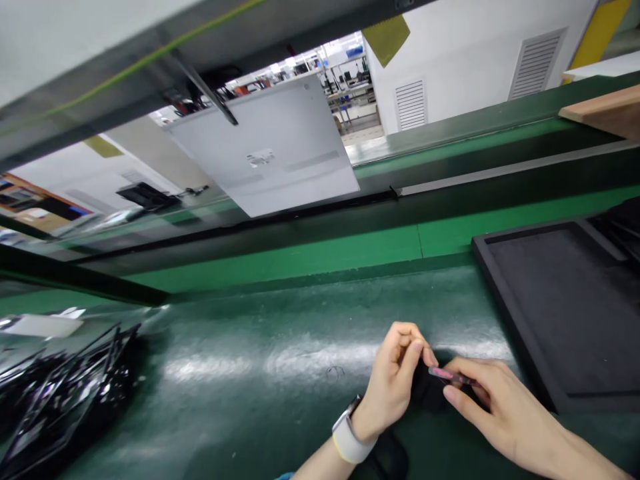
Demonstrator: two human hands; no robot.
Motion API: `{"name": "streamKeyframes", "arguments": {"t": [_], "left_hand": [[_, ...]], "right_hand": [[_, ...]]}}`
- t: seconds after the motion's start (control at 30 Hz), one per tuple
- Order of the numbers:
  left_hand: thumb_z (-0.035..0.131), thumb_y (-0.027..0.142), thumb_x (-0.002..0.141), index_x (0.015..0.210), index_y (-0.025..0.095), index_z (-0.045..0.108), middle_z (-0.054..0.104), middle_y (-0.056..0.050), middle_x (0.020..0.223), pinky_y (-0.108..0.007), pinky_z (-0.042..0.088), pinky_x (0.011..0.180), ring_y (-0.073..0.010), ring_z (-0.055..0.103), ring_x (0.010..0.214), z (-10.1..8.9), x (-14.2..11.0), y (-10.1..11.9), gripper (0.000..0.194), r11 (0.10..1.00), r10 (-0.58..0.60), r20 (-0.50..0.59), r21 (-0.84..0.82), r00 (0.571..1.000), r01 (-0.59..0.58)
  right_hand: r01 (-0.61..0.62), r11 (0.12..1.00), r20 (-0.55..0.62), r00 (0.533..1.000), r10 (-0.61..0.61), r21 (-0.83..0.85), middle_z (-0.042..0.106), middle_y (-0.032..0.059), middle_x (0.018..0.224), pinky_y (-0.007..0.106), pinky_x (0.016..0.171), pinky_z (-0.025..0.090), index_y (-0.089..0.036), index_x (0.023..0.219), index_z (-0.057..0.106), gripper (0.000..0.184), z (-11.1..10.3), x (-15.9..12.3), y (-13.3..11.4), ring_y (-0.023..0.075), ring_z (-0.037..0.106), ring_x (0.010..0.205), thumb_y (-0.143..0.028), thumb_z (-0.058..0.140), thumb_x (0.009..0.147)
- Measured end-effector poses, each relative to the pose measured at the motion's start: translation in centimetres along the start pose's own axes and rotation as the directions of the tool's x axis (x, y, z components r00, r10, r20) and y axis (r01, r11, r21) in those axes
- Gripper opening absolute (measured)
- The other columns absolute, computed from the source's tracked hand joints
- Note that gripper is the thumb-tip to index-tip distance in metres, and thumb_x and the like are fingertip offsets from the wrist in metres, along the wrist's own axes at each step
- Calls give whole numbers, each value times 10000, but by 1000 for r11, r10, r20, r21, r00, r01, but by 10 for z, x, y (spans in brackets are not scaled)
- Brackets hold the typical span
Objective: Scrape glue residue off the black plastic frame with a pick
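Over the green work surface, my right hand pinches a small slim piece with pink and dark parts between thumb and fingers. My left hand, with a pale watch band at the wrist, is closed, its thumb against the curled fingers. Its fingertips come up to the left end of the pink and dark piece. Whether the left fingers grip anything is hidden. A dark item lies below the left wrist, partly covered, and its kind cannot be made out.
At the right stands a black shallow tray with dark parts at its far end. Thin black frame-like parts are heaped at the left. A white sheet hangs behind the bench, below an overhead beam. A wooden board juts in at upper right.
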State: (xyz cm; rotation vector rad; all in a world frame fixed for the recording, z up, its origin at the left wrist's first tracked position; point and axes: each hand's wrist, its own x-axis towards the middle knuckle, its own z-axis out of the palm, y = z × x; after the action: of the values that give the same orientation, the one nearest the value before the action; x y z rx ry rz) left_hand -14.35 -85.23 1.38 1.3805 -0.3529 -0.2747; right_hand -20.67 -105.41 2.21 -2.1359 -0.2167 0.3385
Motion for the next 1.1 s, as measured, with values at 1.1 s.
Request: {"name": "streamKeyframes", "arguments": {"t": [1.1], "left_hand": [[552, 148, 1100, 1045, 217, 615, 634, -6, 1005, -329, 475, 792, -187, 598, 848, -20, -9, 21, 109, 513, 72, 278, 813, 958, -274]], "right_hand": [[-79, 996, -88, 993, 82, 35, 472, -36, 608, 331, 576, 255, -244, 727, 430, 375, 4, 10, -13, 156, 413, 538, -417, 419, 1058]]}}
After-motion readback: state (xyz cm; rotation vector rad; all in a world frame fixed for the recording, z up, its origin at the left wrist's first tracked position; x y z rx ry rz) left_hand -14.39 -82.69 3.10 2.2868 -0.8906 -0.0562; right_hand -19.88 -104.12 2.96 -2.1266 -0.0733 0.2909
